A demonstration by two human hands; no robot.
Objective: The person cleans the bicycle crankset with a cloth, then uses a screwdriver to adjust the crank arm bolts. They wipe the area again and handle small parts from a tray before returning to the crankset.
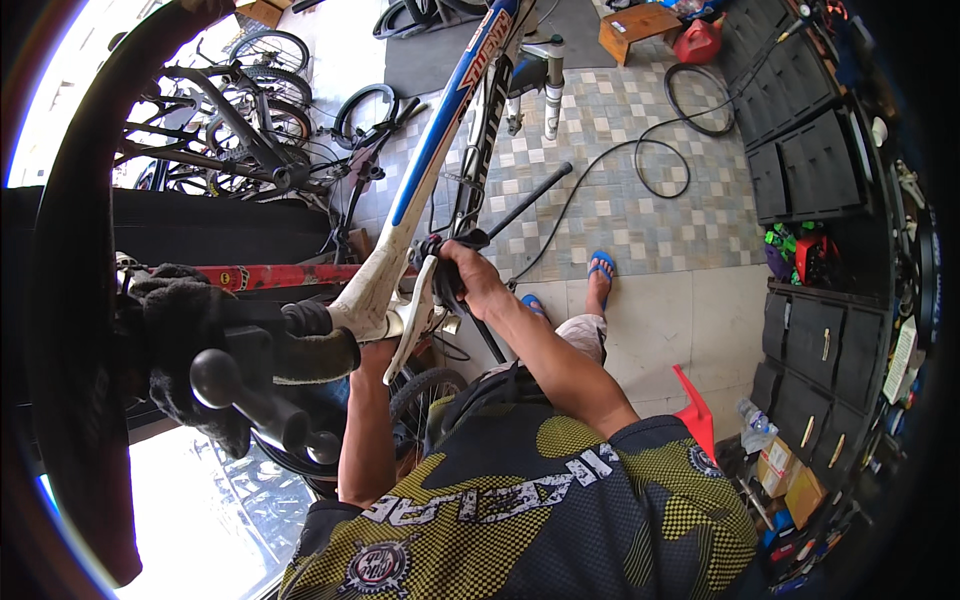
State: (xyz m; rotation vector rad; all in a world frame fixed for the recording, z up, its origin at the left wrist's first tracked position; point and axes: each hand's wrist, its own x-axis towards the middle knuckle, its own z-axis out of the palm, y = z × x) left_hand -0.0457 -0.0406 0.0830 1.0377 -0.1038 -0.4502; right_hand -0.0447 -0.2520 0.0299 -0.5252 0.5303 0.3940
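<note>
A white bicycle frame with a blue tube (440, 110) is held by a black work-stand clamp (230, 380) with dark padding. My right hand (470, 275) has its fingers wrapped round a black cloth-like bundle (445, 262) at the frame, just beside a white stay (410, 335). Under the frame's lower joint is my left hand (376, 352), mostly hidden by the frame, so its fingers do not show. A black fork-like tube (475, 160) runs behind the blue tube, and a slim black bar (530, 205) sticks out to the right.
Several bikes (245, 120) stand at upper left, near a red tube (260, 278). A black hose (660, 190) coils on the tiled floor (590, 100). A red fuel can (698, 40), wooden stool (635, 30), black cabinets (820, 340), red plastic piece (695, 410) and cardboard boxes (775, 465) line the right.
</note>
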